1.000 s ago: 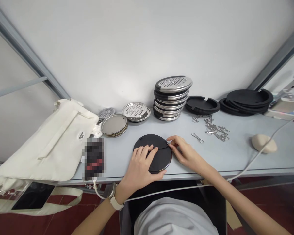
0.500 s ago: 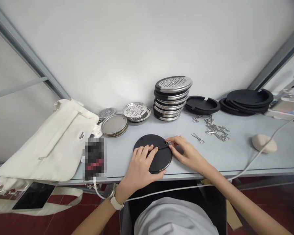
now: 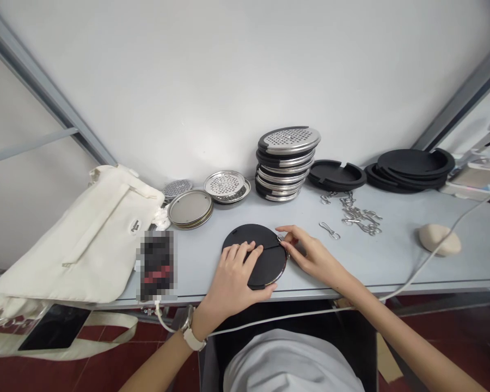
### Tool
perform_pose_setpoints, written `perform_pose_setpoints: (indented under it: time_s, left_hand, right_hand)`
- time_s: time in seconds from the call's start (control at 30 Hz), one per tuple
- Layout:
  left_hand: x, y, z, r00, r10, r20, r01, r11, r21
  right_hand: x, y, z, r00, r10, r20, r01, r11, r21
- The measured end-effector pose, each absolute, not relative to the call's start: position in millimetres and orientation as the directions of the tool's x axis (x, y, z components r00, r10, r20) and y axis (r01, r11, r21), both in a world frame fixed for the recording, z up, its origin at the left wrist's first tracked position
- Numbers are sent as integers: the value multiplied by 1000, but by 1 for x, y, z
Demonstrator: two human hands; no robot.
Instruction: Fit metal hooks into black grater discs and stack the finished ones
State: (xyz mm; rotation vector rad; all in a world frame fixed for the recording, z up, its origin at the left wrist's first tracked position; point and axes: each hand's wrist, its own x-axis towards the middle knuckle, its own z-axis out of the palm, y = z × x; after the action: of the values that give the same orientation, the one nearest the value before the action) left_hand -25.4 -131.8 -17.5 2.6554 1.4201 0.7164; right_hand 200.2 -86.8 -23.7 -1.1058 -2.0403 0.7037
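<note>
A round black disc (image 3: 253, 233) with a metal rim and a seam across it lies near the table's front edge. My left hand (image 3: 239, 272) holds it steady, fingers spread over its top and thumb at the near rim. At the disc's right edge, my right hand (image 3: 304, 250) pinches a small metal clip (image 3: 280, 238) between thumb and fingers; the clip touches the rim and is partly hidden. A single wire clip (image 3: 330, 231) lies to the right of that hand. Behind it is a loose pile of similar clips (image 3: 361, 219).
Grater discs in black holders form a tall stack (image 3: 288, 163) at the back. Perforated plates (image 3: 225, 185) and plain metal discs (image 3: 191, 208) sit left of it, black trays (image 3: 410, 170) right. A white bag (image 3: 85, 234), phone-like blurred item, pale rounded object (image 3: 440, 239) and white cable (image 3: 428, 260) flank the workspace.
My right fingers have shifted slightly, with the index finger lifted a little and the clip turned against the disc's edge. My left hand and the disc stay in place.
</note>
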Motion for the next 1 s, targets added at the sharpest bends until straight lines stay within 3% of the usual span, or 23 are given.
perform_pose_setpoints:
  time_s: [1.0]
  left_hand:
    - [-26, -132, -17, 472, 801, 367, 779, -574, 252]
  right_hand:
    - [199, -88, -17, -361, 891, 275, 438, 422, -794]
